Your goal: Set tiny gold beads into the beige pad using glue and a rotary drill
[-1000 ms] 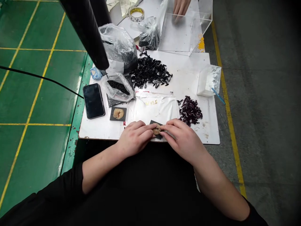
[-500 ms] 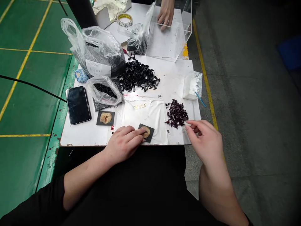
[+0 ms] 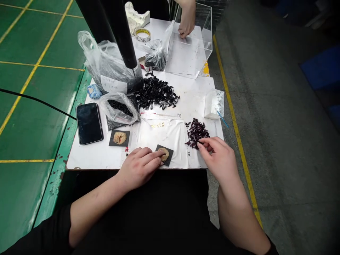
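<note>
Along the table edge (image 3: 98, 167), my left hand (image 3: 139, 164) grasps the tan disc (image 3: 165, 153), best held steady; my right hand (image 3: 220, 157) reaches fingertips into the purple pile (image 3: 197, 131), ideally lightly, holding what I cannot tell

"How is the left hand (image 3: 139, 166) held?"

"Palm down, its fingers (image 3: 151, 156) reaching toward the person's right."

"And the right hand (image 3: 221, 156)?"

"Thumb (image 3: 205, 154) and forefinger (image 3: 206, 140) tips close together; both bare forearms (image 3: 97, 203) angle inward."
</note>
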Motion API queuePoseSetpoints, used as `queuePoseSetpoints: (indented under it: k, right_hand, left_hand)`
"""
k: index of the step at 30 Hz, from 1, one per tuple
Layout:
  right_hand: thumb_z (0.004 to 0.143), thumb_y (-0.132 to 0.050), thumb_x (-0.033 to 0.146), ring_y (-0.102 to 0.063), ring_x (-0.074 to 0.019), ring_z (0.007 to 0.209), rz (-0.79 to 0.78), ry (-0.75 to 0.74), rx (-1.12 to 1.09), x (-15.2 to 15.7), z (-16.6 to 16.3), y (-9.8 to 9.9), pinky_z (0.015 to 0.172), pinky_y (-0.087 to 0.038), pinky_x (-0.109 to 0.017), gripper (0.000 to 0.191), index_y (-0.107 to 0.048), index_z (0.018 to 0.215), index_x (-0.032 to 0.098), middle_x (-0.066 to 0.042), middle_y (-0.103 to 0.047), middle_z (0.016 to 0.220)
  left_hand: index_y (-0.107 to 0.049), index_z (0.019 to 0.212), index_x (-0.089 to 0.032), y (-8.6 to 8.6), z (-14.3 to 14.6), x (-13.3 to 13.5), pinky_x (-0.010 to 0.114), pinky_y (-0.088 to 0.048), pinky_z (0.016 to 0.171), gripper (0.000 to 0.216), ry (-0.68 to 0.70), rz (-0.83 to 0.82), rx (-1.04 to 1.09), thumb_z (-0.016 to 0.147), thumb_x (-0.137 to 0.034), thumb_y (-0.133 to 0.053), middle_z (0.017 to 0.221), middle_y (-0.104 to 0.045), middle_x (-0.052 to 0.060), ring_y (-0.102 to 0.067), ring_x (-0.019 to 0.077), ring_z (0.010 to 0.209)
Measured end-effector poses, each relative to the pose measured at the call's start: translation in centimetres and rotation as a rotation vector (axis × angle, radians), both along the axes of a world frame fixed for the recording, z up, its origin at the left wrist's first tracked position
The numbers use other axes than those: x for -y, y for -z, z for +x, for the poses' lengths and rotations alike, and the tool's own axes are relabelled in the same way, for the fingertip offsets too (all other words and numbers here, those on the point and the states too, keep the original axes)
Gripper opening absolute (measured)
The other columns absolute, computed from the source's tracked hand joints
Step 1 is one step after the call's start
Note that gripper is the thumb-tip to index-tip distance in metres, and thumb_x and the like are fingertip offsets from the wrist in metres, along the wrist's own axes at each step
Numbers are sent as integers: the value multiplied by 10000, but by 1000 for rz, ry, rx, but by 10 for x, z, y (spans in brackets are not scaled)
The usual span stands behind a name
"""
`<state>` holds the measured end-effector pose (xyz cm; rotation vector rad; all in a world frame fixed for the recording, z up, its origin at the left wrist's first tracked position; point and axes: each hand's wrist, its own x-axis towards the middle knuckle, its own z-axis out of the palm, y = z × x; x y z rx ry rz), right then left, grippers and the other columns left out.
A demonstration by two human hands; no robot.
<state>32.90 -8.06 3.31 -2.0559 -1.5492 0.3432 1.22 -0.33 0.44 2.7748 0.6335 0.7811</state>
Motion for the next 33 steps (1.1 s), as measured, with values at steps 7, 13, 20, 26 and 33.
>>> queuePoseSetpoints:
  k: [7, 13, 20, 26, 33]
  right_hand:
    - [1006, -774, 447, -644, -170, 762, 223, 282, 30, -3, 2, 0, 737, -524, -317, 216, -809, 1009, 234, -7, -713, 863]
    - [873, -902, 470, -629, -126, 714, 425, 456, -126, -21, 22, 16, 708, -567, -295, 618, -685, 1387, 204, -18, -722, 1033]
    - [959, -847, 430, -739, -205, 857, 575, 397, 32, -45, 47, 25, 855, -654, -393, 367, -867, 1248, 204, -78, -800, 1020]
    - [986, -835, 432, -786, -232, 906, 737, 449, 137, -47, 48, 14, 748, -669, -396, 257, -890, 1144, 235, -83, -811, 1118]
    - [1057, -729, 522, -789, -196, 815, 584, 429, 84, -43, 55, 11, 692, -673, -369, 360, -828, 1190, 202, -86, -814, 1154]
  left_hand:
    - [-676, 1091, -196, 3, 0, -1, 384, -506, 768, 40, 7, 2, 9, 1108, -219, -704, 1423, -815, 40, -686, 198, 931]
    - [-686, 1121, -193, 4, -3, 0, 382, -520, 777, 36, 8, -5, 14, 1117, -229, -681, 1415, -814, 77, -697, 203, 951]
    - [-657, 1100, -194, 3, -3, 1, 377, -530, 769, 65, -8, -19, 81, 1091, -203, -721, 1364, -827, 56, -693, 202, 910]
    - [-661, 1169, -175, 2, -5, 1, 378, -575, 814, 70, -39, -50, 187, 1111, -206, -686, 1244, -835, 90, -708, 213, 910]
    - [-664, 1154, -172, 3, -5, 1, 365, -571, 789, 134, -28, -46, 235, 1066, -195, -763, 1164, -830, 90, -715, 209, 880]
